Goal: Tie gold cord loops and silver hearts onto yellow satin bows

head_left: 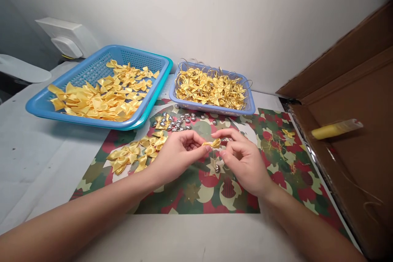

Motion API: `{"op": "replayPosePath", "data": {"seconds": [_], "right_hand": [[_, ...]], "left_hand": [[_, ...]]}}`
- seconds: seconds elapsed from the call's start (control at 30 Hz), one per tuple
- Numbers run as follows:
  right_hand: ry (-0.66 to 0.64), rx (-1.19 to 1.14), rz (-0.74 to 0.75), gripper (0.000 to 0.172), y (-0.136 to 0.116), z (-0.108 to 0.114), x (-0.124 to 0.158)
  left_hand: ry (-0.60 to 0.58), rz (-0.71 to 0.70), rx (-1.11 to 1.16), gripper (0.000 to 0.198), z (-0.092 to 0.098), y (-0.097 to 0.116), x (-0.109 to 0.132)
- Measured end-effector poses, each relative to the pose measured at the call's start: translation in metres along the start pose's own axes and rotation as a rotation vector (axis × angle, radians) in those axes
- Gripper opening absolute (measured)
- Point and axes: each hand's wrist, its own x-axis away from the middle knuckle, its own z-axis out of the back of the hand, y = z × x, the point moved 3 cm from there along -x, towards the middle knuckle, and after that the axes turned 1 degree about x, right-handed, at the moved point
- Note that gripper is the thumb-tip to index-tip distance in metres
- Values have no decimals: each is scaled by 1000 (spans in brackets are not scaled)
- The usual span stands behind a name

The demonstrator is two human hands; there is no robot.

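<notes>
My left hand point(181, 151) pinches a yellow satin bow point(216, 143) between thumb and fingertips. Close by on the right is my right hand point(244, 157), its index finger reaching toward the bow and its thumb and other fingers curled together. Whatever those fingers hold is too thin to make out. A small silver bell-like bead point(217, 168) is just below the bow, with a fine strand running up from it. Beyond my hands lie several loose silver beads point(181, 122), and left of my left hand is a pile of yellow bows point(123, 157).
A blue basket point(33, 104) of yellow bows stands at the back left, nested in a teal one. A smaller blue-violet basket point(211, 109) holds bows with gold loops. Right are cord scraps point(278, 145), a cardboard box point(346, 86) and a yellow-filled tube point(333, 129). A patterned sheet point(190, 202) covers the table.
</notes>
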Motion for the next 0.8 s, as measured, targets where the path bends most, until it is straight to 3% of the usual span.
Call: {"op": "replayPosePath", "data": {"seconds": [0.8], "right_hand": [[27,-13,-37,34,-4,-3,1]], "left_hand": [[55,-83,-136,19,0,4,6]]}}
